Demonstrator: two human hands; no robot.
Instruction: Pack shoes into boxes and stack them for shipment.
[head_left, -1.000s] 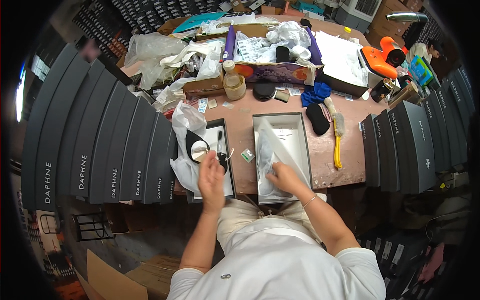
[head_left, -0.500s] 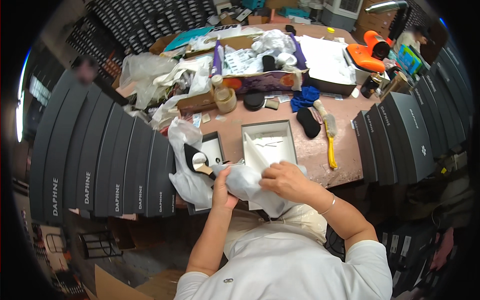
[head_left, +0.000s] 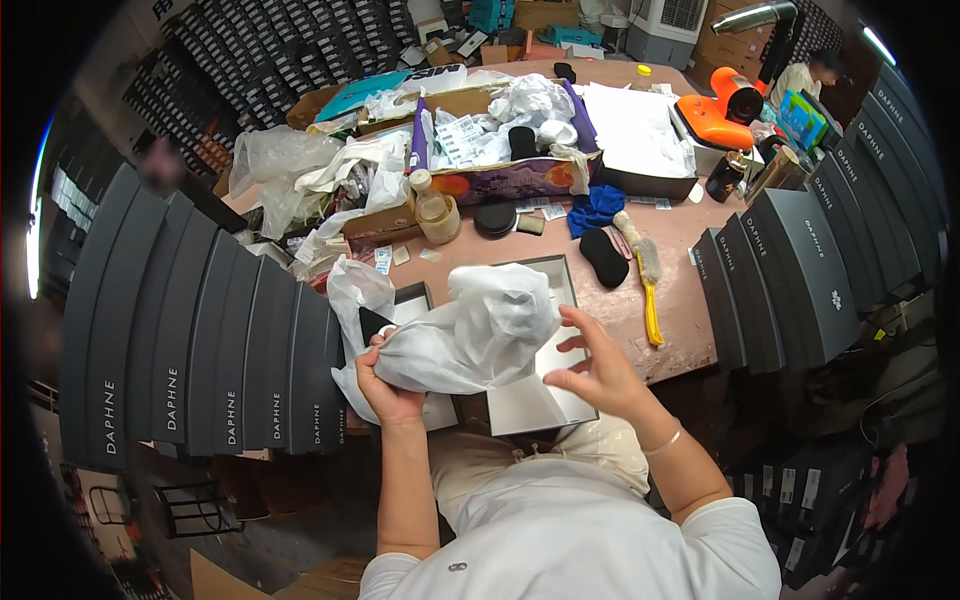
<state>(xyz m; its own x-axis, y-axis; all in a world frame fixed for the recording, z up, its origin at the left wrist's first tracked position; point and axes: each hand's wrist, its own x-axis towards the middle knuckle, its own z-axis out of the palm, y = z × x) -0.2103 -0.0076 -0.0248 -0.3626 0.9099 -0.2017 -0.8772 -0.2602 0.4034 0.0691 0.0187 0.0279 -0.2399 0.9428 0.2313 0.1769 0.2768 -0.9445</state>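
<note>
moved off the white wrapping point(head_left: 480, 325) since the earlier frame, the right hand point(head_left: 605, 372) spreads over the open shoebox point(head_left: 558, 283); left of it, the left hand point(head_left: 392, 390) pinches the wrapping, partly above the box. lifting seems underway; next likely calls for a right-hand regrip.

Left row of dark grey boxes point(head_left: 150, 340): a single word on each, pale capitals, legible, reading upward. Right-hand dark grey boxes point(head_left: 805, 265): same word, reading downward; one also bears a pale emblem point(head_left: 838, 299). Back of table: large dark capitals on a white panel point(head_left: 447, 76), partly covered. Purple carton point(head_left: 490, 184): front print too blurred to read. White label sheet point(head_left: 458, 140) inside it: print too small.
</note>
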